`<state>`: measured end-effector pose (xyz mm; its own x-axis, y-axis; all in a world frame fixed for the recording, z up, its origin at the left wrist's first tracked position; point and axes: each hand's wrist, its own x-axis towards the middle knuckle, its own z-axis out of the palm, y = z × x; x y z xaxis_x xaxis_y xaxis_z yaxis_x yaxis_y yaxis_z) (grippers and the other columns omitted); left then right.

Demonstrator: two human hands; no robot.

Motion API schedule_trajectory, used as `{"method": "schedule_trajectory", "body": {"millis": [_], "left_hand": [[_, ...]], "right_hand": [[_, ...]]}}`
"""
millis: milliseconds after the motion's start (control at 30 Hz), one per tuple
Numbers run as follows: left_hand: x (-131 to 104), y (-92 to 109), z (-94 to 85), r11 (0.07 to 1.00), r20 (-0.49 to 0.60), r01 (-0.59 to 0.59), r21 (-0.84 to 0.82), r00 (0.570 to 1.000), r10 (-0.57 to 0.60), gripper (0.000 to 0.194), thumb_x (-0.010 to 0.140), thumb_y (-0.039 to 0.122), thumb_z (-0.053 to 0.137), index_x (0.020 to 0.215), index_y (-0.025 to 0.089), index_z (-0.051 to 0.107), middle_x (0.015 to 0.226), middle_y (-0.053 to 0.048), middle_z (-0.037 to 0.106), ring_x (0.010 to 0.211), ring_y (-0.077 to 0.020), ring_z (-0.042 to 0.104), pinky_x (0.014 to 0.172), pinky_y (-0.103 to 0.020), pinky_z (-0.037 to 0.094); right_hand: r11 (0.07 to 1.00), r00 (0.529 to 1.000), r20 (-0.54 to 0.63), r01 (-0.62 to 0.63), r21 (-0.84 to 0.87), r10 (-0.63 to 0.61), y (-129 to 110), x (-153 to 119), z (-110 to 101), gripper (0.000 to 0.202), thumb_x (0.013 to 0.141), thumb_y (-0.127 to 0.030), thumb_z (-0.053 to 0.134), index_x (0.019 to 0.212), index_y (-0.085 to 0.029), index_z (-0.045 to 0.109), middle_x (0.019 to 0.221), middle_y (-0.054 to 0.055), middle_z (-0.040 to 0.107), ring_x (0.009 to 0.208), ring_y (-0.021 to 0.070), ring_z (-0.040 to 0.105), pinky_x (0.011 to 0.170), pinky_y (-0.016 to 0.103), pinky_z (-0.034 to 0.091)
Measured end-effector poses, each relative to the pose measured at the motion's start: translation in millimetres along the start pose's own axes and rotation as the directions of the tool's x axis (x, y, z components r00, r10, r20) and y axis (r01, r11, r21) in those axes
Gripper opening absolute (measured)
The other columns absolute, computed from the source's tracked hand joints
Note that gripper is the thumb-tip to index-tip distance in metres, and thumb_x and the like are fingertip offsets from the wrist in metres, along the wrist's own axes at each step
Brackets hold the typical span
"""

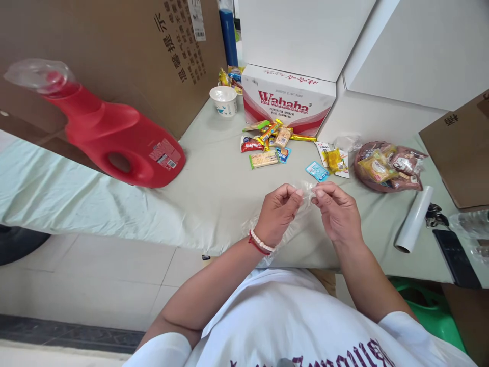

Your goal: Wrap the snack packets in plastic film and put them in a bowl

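Both hands pinch a clear plastic bag above the near edge of the cloth-covered table. My left hand, with a white bead bracelet at the wrist, is closed on one side of it. Opposite, my right hand grips the other side between thumb and fingers. The thin film hangs below and behind my left wrist, and its full outline is hard to make out. Just beyond the hands lie a light-blue packet and a yellow snack packet. A pile of wrapped snacks sits farther back.
A red jug stands at the left, near a paper cup. Behind the snacks is a Wahaba-style water carton. On the right are a bowl of packets, a white roll, keys and a black phone.
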<state>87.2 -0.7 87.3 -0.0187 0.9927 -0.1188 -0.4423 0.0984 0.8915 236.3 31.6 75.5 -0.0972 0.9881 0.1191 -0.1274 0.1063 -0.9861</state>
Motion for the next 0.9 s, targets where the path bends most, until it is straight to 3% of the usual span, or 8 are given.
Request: {"method": "schedule_trajectory", "body": {"millis": [167,300,433,500,600,767,833,900], "left_hand": [[-3,5,-4.7,1.000,-0.034,-0.007,-0.014,0.999,0.006,0.045,0.079,0.055,0.078,0.074,0.019,0.050,0.063,0.006,0.050,0.052,-0.0052,0.039,0.045,-0.018,0.029],[0,6,-7.4,1.000,-0.094,-0.028,0.005,0.995,0.029,0.041,0.081,0.051,0.075,0.074,0.020,0.049,0.063,0.007,0.049,0.051,-0.0051,0.039,0.045,-0.017,0.029],[0,12,-10.5,0.973,-0.117,-0.136,0.189,0.980,0.159,0.027,0.088,0.040,0.066,0.075,0.020,0.053,0.075,0.001,0.057,0.067,-0.0104,0.055,0.051,-0.019,0.041],[-2,18,-11.1,0.873,-0.077,-0.282,0.399,0.938,0.338,0.022,0.088,0.030,0.064,0.071,0.020,0.055,0.084,-0.003,0.061,0.085,-0.0145,0.062,0.061,-0.022,0.049],[-6,25,-9.9,0.577,0.104,-0.482,0.660,0.818,0.566,0.022,0.086,0.015,0.060,0.066,0.020,0.051,0.089,-0.004,0.062,0.096,-0.0163,0.063,0.078,-0.027,0.052],[-1,29,-7.3,0.144,0.382,-0.559,0.817,0.710,0.591,0.021,0.083,0.009,0.057,0.067,0.021,0.052,0.097,-0.007,0.064,0.094,-0.0198,0.061,0.077,-0.032,0.051],[6,30,-10.1,0.055,0.421,-0.551,0.833,0.695,0.582,0.020,0.083,0.009,0.058,0.068,0.021,0.053,0.099,-0.008,0.064,0.096,-0.0212,0.060,0.078,-0.033,0.051],[11,28,-18.1,0.050,0.407,-0.535,0.843,0.695,0.593,0.020,0.083,0.009,0.058,0.068,0.021,0.052,0.101,-0.008,0.064,0.096,-0.0212,0.060,0.080,-0.034,0.051]], "right_hand": [[0.988,0.993,-0.025,-0.113,0.104,0.116,-5,4,1,0.018,0.078,-0.041,0.085,0.084,-0.027,0.076,0.084,-0.002,0.062,0.074,0.0123,0.051,0.072,0.028,0.049],[0.993,0.995,-0.013,-0.093,0.077,0.095,-6,3,7,0.021,0.077,-0.042,0.085,0.082,-0.026,0.073,0.081,-0.002,0.060,0.075,0.0129,0.051,0.074,0.028,0.049],[0.998,0.998,0.043,-0.045,0.053,0.043,-14,4,7,0.027,0.088,-0.051,0.073,0.084,-0.024,0.071,0.090,0.001,0.062,0.083,0.0149,0.055,0.075,0.029,0.051],[0.997,0.995,0.075,-0.062,0.041,0.059,-24,11,6,0.040,0.091,-0.064,0.062,0.091,-0.025,0.071,0.096,0.004,0.064,0.088,0.0169,0.058,0.074,0.029,0.052],[0.991,0.972,0.195,-0.127,-0.047,0.133,-44,28,5,0.061,0.090,-0.079,0.048,0.105,-0.025,0.071,0.102,0.007,0.067,0.095,0.0200,0.061,0.075,0.031,0.054],[0.942,0.852,0.480,-0.041,-0.334,0.208,-72,61,11,0.052,0.078,-0.070,0.074,0.096,-0.020,0.073,0.094,0.004,0.069,0.089,0.0190,0.062,0.078,0.031,0.050],[0.939,0.848,0.487,-0.039,-0.341,0.211,-69,70,12,0.045,0.072,-0.061,0.083,0.085,-0.019,0.072,0.081,0.001,0.066,0.078,0.0155,0.058,0.072,0.028,0.047],[0.960,0.887,0.413,-0.107,-0.257,0.209,-54,72,11,0.043,0.070,-0.058,0.085,0.079,-0.020,0.070,0.073,-0.001,0.060,0.069,0.0126,0.052,0.065,0.027,0.044]]}}
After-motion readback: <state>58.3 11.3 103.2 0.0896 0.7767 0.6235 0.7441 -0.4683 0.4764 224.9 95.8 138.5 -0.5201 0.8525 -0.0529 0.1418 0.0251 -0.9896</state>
